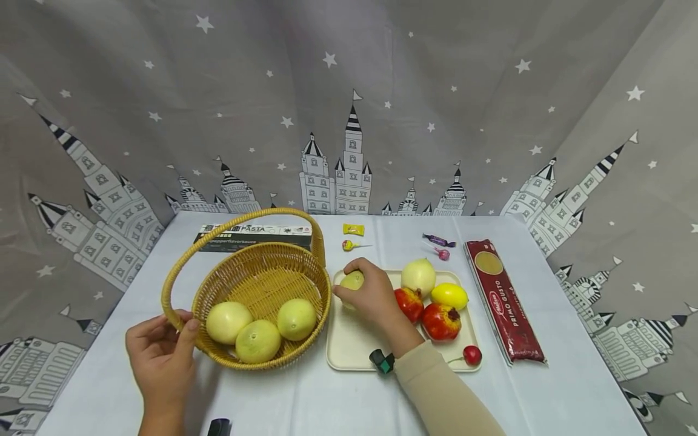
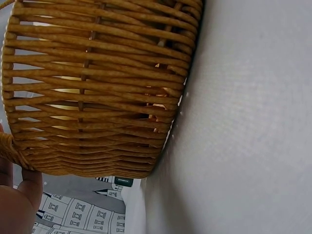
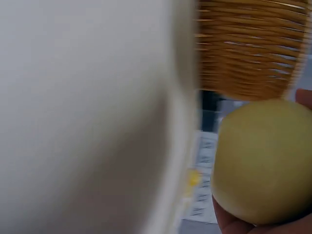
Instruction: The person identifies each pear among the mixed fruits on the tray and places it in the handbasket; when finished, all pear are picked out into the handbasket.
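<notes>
My left hand point(image 1: 163, 357) grips the foot of the arched handle point(image 1: 173, 266) of a yellow wicker basket point(image 1: 267, 284), thumb on one side and fingers on the other. Three pale yellow-green round fruits point(image 1: 258, 341) lie in the basket's front half. Over the left side of a cream tray point(image 1: 349, 357), my right hand point(image 1: 376, 297) holds another such round fruit point(image 3: 265, 161) between thumb and fingers, close to the basket's rim. Right of that hand, the tray bears a pale round fruit point(image 1: 418, 277), a lemon point(image 1: 449, 295), two pomegranates point(image 1: 442, 322) and a cherry point(image 1: 471, 355).
Behind the basket lies a black pasta box point(image 1: 234, 242). Yellow candy point(image 1: 353, 229) and a lollipop point(image 1: 348, 245) sit behind the tray, with purple candy point(image 1: 439, 241) and a pink lollipop point(image 1: 443, 254) farther right. A red pasta packet point(image 1: 504, 300) lies beside the tray.
</notes>
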`<state>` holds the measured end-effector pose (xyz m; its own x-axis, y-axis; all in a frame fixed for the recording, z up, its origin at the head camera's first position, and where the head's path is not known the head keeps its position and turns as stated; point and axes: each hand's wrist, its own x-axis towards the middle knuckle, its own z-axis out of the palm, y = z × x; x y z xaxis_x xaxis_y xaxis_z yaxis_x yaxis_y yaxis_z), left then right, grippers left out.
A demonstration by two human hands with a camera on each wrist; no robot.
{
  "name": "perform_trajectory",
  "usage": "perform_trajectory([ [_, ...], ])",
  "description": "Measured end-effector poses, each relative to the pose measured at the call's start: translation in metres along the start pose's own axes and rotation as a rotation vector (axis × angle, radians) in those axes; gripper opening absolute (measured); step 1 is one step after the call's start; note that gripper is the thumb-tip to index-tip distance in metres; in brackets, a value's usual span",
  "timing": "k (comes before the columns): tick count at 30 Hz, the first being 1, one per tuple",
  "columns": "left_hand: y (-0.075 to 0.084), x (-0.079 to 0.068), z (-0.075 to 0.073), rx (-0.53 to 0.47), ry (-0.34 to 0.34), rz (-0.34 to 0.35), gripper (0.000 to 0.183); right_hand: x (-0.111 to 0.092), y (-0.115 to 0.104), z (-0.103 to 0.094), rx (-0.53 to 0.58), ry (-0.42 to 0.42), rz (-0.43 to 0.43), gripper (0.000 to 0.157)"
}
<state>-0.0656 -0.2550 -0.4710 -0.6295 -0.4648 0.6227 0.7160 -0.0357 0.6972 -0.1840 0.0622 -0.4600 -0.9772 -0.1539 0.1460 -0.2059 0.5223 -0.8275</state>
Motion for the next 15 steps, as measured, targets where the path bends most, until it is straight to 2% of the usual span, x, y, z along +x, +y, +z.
perform_trajectory([
  [3,0.0,0.0,-0.001,0.014,0.008,0.0,0.05,-0.001,-0.02,-0.005,0.029,-0.013,-0.061,0.039],
  [8,0.001,0.0,-0.001,-0.014,0.007,0.017,0.05,-0.002,-0.063,-0.004,0.054,-0.129,-0.166,0.036],
  [12,-0.002,0.0,0.001,-0.077,0.001,0.032,0.049,0.006,-0.094,0.009,0.03,-0.2,-0.251,0.036],
  [15,-0.004,0.001,0.0,-0.084,-0.002,0.04,0.048,0.019,-0.119,0.024,0.002,-0.244,-0.297,0.039],
])
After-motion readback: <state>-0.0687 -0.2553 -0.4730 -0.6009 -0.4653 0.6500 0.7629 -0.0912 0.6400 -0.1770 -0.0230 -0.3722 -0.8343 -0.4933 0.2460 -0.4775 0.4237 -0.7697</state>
